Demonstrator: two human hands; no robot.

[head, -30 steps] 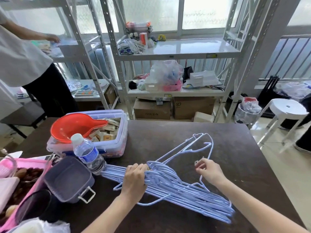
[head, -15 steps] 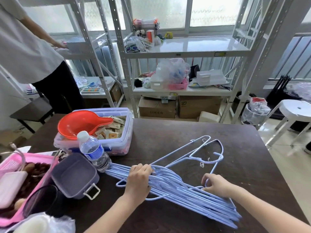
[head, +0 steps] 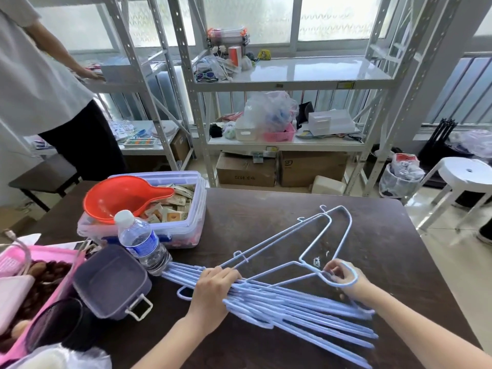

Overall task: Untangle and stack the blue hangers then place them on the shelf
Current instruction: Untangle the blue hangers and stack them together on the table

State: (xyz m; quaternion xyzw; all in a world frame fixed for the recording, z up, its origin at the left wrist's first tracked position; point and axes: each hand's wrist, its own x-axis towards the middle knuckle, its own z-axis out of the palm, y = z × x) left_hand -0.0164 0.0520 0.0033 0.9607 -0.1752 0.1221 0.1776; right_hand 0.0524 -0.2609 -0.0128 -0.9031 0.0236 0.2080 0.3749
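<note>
A: Where do we stand with the blue hangers [head: 298,307]?

B: Most of them lie as a flattened bundle on the dark table [head: 266,217], fanned toward its right near corner. Our left hand [head: 213,291] presses down on the bundle with the fingers curled over the wires, so that grip is closed on the stack. Our right hand [head: 343,275] has its fingers pinched round the hook and neck of a loose pair of hangers [head: 316,235], which tilts up and away from the pile.

A: How do we expect them to handle?

B: We judge them light, thin coated wire, springy and a bit slick. The hooks and little notches snag each other, so we take hold at the neck below the hook and slide each one along the stack instead of yanking.

A: Room to work?

B: The far and right parts of the table are bare. On the left the bundle's ends touch the water bottle [head: 141,241], with the grey lidded box [head: 111,280] and clear storage tub [head: 170,209] just beside it. The shelf [head: 292,78] stands beyond the table's far edge, its upper level largely open on the right.
</note>
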